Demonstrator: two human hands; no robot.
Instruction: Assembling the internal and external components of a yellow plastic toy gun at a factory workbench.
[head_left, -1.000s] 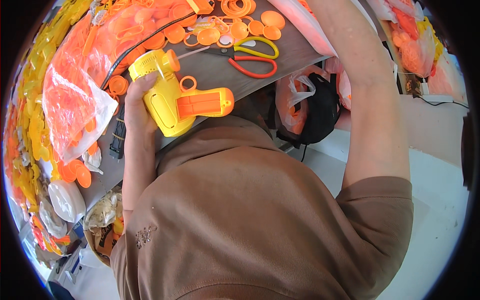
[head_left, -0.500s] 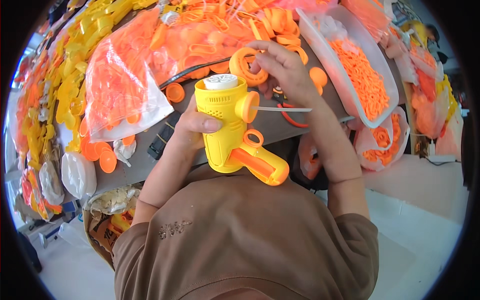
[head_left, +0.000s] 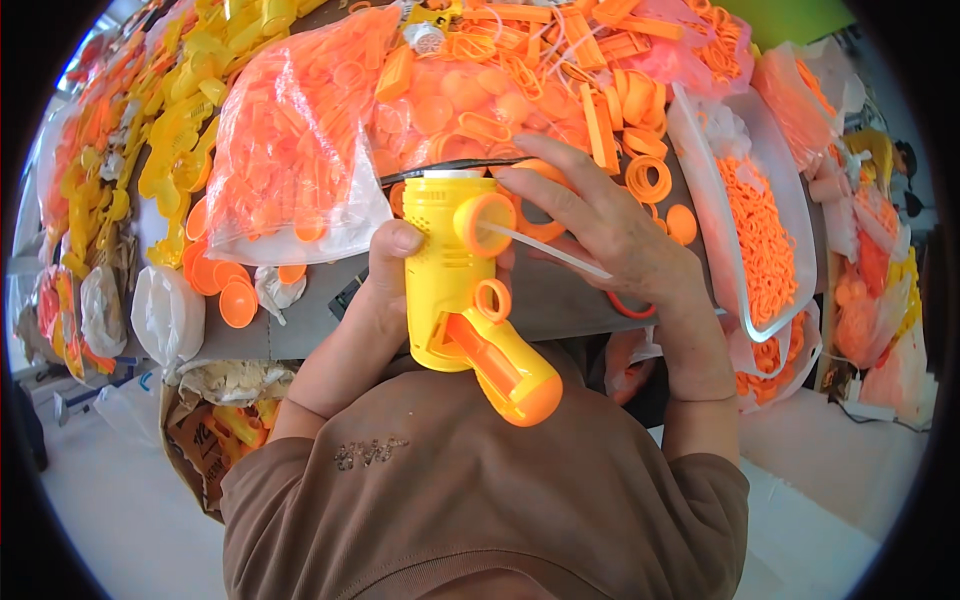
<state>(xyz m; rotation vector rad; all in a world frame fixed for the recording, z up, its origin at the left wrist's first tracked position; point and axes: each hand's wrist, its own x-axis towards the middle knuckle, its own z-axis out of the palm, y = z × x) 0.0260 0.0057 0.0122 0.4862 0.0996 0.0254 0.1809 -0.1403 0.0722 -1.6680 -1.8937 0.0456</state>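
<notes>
- Two bare hands work at the yellow toy body (head_left: 437,290), held just beyond the brown shirt (head_left: 480,510), its white-capped end toward twelve o'clock.
- Nearest, its grip (head_left: 505,368) points to five o'clock; half a second ago it leaned nearer four. An orange strip runs along it to a rounded orange tip.
- Above the grip sits a small orange loop (head_left: 480,302); a round side cup (head_left: 470,225) juts out between one and two o'clock, and a thin pale rod (head_left: 560,252) leads from it toward four.
- From nine o'clock the left hand (head_left: 393,262) is clamped around the body, as before.
- From between two and three o'clock the right hand (head_left: 620,225) clasps an orange ring (head_left: 540,231), now lowered close beside the body's upper end; whether they touch, I cannot tell.
- At twelve, the white disc (head_left: 452,173) shows only its edge; earlier its patterned face showed.
- Farther off, a clear bag (head_left: 300,140) of orange parts lies toward ten or eleven, a translucent tub (head_left: 700,170) of orange links toward three.
</notes>
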